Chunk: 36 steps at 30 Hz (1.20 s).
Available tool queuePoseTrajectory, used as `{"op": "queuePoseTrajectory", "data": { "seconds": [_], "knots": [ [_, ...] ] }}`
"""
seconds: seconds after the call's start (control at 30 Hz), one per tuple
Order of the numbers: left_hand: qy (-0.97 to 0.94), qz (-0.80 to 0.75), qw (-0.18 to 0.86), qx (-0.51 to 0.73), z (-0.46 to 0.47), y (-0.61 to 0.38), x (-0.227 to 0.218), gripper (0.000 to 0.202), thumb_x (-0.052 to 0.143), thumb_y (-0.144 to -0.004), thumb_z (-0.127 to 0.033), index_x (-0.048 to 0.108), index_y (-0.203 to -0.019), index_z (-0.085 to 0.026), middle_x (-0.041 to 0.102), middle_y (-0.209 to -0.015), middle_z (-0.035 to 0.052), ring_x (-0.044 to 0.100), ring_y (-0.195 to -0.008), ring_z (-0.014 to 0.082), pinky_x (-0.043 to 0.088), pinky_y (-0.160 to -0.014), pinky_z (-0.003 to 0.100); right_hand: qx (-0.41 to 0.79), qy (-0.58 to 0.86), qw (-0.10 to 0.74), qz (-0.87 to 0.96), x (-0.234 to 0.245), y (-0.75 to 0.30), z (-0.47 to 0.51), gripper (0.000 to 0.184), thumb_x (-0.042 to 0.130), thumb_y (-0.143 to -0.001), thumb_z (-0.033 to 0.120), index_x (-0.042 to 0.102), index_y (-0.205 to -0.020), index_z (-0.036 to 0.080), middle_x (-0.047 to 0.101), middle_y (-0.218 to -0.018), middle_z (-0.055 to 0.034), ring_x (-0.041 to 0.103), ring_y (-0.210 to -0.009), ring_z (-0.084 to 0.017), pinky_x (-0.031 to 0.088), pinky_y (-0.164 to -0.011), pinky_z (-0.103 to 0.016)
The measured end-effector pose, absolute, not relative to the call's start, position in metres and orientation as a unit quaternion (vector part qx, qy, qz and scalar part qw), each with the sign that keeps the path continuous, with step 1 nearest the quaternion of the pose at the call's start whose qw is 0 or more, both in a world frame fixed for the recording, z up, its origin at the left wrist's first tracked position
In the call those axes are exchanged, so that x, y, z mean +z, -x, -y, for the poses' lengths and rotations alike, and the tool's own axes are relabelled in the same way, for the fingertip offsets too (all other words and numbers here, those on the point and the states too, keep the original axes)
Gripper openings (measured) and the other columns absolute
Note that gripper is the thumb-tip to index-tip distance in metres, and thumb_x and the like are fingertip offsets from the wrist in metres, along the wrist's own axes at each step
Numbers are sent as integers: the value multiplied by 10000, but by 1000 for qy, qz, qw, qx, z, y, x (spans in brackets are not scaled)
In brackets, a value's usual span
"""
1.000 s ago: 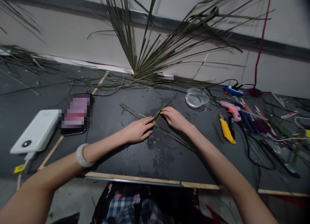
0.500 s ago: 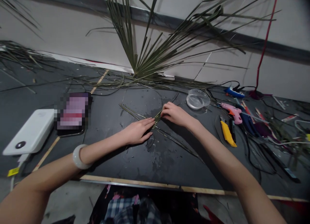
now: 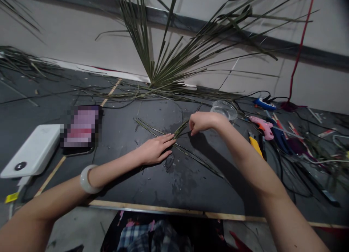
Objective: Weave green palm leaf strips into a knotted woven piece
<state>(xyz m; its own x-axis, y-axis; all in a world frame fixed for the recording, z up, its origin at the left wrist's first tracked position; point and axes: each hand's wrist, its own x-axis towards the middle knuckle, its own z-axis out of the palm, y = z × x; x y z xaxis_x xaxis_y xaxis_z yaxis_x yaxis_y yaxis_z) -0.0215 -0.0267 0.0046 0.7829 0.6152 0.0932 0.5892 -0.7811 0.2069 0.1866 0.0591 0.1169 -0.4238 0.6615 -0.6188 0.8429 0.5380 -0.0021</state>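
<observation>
While the left hand lies flat with its fingers stretched out and together, it presses down on the leaf strips on the dark counter. It looks as if the palm is there to pin them so they cannot slide. The right hand is raised a little off the surface, its thumb and fingers pinched on the free end of those same strips. The green blades run taut from that pinch down under the left fingertips. Two hands close together, one weighing down and one gripping, suit thin springy stuff that would otherwise curl away.

A white bangle sits on the left wrist. Behind the hands a big palm frond fans up against the wall. A clear dish stands just beyond the right wrist. The pink glue gun and yellow knife lie to the right amid cables, within reach but off the working patch.

As for writing, I can read none. The phone screen is blurred out, the white power bank shows only a round dark mark, and a yellow tag at the left edge is too small to make out.
</observation>
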Motion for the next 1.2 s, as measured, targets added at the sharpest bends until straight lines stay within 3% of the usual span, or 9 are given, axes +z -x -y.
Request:
{"op": "queuePoseTrajectory", "data": {
  "seconds": [0.07,0.17,0.4,0.6,0.73,0.83,0.97,1.07,1.2],
  "knots": [
    [-940,-321,83,84,27,22,5,442,398,-947,-326,446,-1335,-121,397,-1439,132,377,-1337,212,344,-1099,342,-234,-422,291,-826,118,-200,-64,301,675,-690,294,748,-938,140,739,-873,-70,661,-801,-206,449,-647,-237],
    [-939,-321,88,92,27,22,5,438,402,-946,-328,454,-1331,-127,399,-1438,128,382,-1333,211,345,-1097,350,-402,-332,227,-822,116,-229,-75,393,658,-720,341,712,-1067,167,723,-1022,-42,650,-937,-186,463,-771,-211],
    [-937,-319,106,98,26,23,4,435,418,-945,-330,463,-1330,-131,399,-1437,131,377,-1336,225,326,-1105,385,-517,-304,67,-797,83,-260,-75,434,667,-730,282,658,-1160,229,694,-1107,-31,640,-988,-165,491,-828,-249],
    [-934,-321,123,99,26,24,4,428,433,-943,-333,481,-1317,-131,386,-1446,129,379,-1335,226,309,-1113,380,-386,-384,-55,-837,54,-239,-44,446,616,-800,274,590,-1233,168,687,-1093,-86,647,-843,-166,510,-754,-292],
    [-932,-321,133,98,26,23,4,442,431,-945,-331,475,-1330,-118,372,-1451,138,367,-1341,240,304,-1114,388,-181,-422,-57,-886,51,-234,-33,268,557,-834,165,669,-1075,133,682,-1004,-120,627,-841,-195,490,-789,-330],
    [-932,-321,136,100,26,23,3,452,435,-944,-334,471,-1335,-111,376,-1449,139,367,-1340,245,305,-1113,388,-120,-399,-28,-909,46,-236,-31,191,519,-845,126,705,-887,137,668,-923,-110,607,-860,-204,479,-812,-335],
    [-932,-320,131,106,26,24,1,441,437,-944,-340,473,-1331,-131,382,-1448,124,368,-1341,227,305,-1113,375,-60,-421,-40,-904,29,-238,-25,226,490,-866,168,690,-967,138,631,-942,-126,563,-891,-237,470,-821,-380],
    [-932,-321,134,106,26,24,2,442,436,-944,-332,469,-1334,-126,372,-1453,128,360,-1346,225,297,-1118,373,-82,-454,-113,-880,12,-234,-18,305,453,-877,179,638,-1113,124,602,-961,-135,556,-894,-236,473,-823,-392],
    [-930,-321,141,110,26,24,1,445,433,-944,-333,467,-1334,-121,372,-1453,131,363,-1344,230,291,-1122,379,-218,-455,-241,-829,-1,-228,-15,281,474,-871,227,662,-1074,176,626,-983,-93,590,-881,-195,489,-791,-348]
  ]
}}
